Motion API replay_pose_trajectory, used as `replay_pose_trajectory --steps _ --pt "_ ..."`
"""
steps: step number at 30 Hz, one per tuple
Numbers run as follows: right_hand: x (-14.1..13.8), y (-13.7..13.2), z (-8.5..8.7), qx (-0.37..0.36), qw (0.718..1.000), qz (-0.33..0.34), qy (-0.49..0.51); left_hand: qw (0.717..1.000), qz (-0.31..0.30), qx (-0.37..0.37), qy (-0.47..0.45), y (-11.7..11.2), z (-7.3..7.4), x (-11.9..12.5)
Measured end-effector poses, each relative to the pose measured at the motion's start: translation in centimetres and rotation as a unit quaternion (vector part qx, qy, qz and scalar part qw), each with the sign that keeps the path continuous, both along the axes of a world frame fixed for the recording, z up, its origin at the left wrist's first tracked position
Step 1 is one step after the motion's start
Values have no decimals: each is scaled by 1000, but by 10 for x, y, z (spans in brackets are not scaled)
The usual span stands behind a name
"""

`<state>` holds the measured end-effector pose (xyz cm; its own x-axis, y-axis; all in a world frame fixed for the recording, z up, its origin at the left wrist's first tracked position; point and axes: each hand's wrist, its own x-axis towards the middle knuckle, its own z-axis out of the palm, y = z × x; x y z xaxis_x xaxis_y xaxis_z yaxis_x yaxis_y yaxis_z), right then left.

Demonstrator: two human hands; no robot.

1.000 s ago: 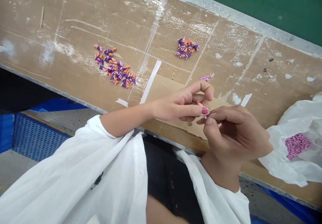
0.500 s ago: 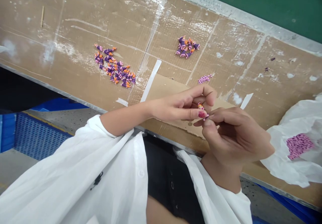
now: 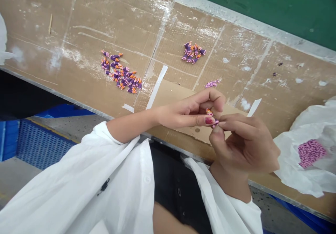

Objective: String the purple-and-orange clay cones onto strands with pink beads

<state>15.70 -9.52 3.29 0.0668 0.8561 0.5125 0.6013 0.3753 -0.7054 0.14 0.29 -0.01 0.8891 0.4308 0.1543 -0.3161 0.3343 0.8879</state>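
Observation:
My left hand (image 3: 189, 111) and my right hand (image 3: 244, 143) meet above the near edge of the cardboard-covered table (image 3: 78, 80). The fingers of the left hand are curled round a tiny purple and orange piece (image 3: 209, 111). Thumb and forefinger of the right hand pinch a very small pink bit (image 3: 215, 122) against that piece. A large heap of finished purple and orange pieces (image 3: 120, 73) lies to the left. A smaller heap (image 3: 193, 52) lies farther back. A little cluster of pink bits (image 3: 212, 83) sits just beyond my left hand.
A white plastic bag (image 3: 296, 178) at the right holds a mound of pink bits (image 3: 311, 151). A wooden stick (image 3: 49, 23) lies at the far left. Blue crates (image 3: 34, 146) stand on the floor under the table. A green wall (image 3: 275, 6) runs behind.
Both hands stay joined at the same spot, with only slight finger shifts. The view has tilted a little, so the heaps sit slightly lower in the picture.

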Motion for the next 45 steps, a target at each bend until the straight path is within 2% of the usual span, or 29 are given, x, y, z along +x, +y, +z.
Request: replay_pose_trajectory --steps 3,5,8,11,14,17,19,22,25,27,29,32,37,40,45 --pt "6 -1 -5 14 999 -39 34 992 66 100 22 8 1 -4" --pt "10 -1 -9 23 993 -98 60 968 135 191 87 21 -1 -8" --pt "11 0 -11 29 989 -138 47 894 219 307 242 51 -7 -10" --pt "10 2 -8 27 993 -114 6 827 230 360 364 82 -14 -3" --pt "9 5 -6 41 994 -96 -25 782 246 387 422 102 -14 6" --pt "9 6 -7 50 994 -92 -36 743 273 428 437 109 -6 2" --pt "10 6 -8 51 993 -94 -39 692 287 470 467 109 4 -15" --pt "12 7 -8 63 992 -95 -44 585 307 496 564 103 20 -57" --pt "13 9 -5 62 993 -83 -65 495 306 440 684 97 31 -105" --pt "12 11 -3 54 992 -75 -84 457 286 407 738 97 34 -129" --pt "12 13 -3 55 991 -74 -97 439 257 394 765 99 34 -144" --pt "11 14 -4 60 989 -81 -109 430 215 385 788 103 30 -151" --pt "13 16 -11 44 990 -102 -91 452 166 388 786 110 29 -150" --pt "19 23 -24 6 988 -129 -88 447 132 411 784 114 34 -151" --pt "39 39 -62 -116 976 -147 -109 424 59 447 786 125 35 -147"
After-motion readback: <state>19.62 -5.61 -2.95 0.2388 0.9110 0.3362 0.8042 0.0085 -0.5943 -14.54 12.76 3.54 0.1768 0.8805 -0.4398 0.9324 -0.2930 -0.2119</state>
